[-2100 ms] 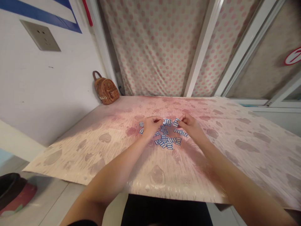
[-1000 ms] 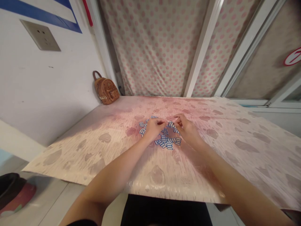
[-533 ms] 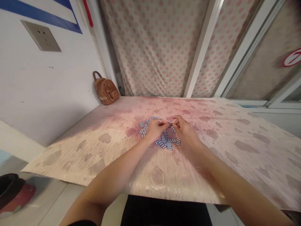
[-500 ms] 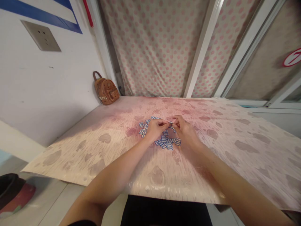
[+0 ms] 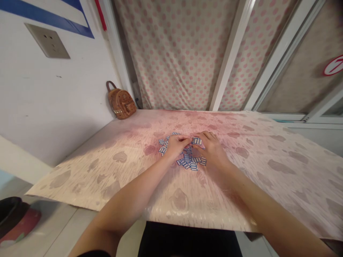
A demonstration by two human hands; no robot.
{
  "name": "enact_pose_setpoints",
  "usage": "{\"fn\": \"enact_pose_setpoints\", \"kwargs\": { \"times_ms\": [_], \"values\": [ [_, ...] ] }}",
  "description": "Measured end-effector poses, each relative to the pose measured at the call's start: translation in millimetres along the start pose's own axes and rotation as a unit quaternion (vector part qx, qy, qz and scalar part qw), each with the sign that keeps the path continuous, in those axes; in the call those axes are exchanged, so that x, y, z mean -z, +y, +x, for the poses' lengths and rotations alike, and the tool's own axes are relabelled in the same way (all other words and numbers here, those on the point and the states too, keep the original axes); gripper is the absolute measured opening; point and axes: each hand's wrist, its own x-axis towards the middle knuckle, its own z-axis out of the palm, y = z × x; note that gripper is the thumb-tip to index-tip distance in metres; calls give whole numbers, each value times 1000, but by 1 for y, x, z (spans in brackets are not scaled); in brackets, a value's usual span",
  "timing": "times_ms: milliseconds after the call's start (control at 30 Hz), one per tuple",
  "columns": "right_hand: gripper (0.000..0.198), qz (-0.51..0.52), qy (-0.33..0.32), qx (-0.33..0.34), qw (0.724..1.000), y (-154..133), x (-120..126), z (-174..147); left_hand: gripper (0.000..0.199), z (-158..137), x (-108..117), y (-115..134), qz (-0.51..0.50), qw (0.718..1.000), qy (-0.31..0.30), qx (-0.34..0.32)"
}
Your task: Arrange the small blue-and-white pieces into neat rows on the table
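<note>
Between the fingers of my right hand (image 5: 213, 146) is a small flat blue-and-white striped piece (image 5: 197, 141), its striped face turned up toward me. My left hand (image 5: 177, 145) is closed in a pinch, thumb and forefinger meeting at that piece's left edge. Below and between both hands lies a loose pile of similar striped pieces (image 5: 187, 162), some overlapping. More striped pieces (image 5: 162, 146) are scattered left of my left hand, which partly covers them. What the pieces are made of is too small to tell.
The table (image 5: 177, 200) wears a pinkish cover with a leaf pattern. A brown mini backpack (image 5: 122, 103) stands at its far left corner against the wall. Dotted curtains (image 5: 179, 53) hang behind the far edge. A dark-and-red container (image 5: 18, 221) is on the floor at left.
The held piece has turned so its striped face now shows between my fingers. My right fingers have spread a little around it. Both arms stay nearly in place.
</note>
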Motion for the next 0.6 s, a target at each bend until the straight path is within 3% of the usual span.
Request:
{"fn": "enact_pose_setpoints", "kwargs": {
  "times_ms": [367,500,600],
  "values": [
    [23,29,7,-5,1000,-3,2,1,9,-1,0,2,-31,999,-15,12],
    [28,133,23,-83,987,-2,-1,0,11,7,2,-9,-41,999,-4,-14],
    [22,261,2,-158,952,6,-6,0,14,13,4,-16,-52,998,-3,-23]
  ]
}}
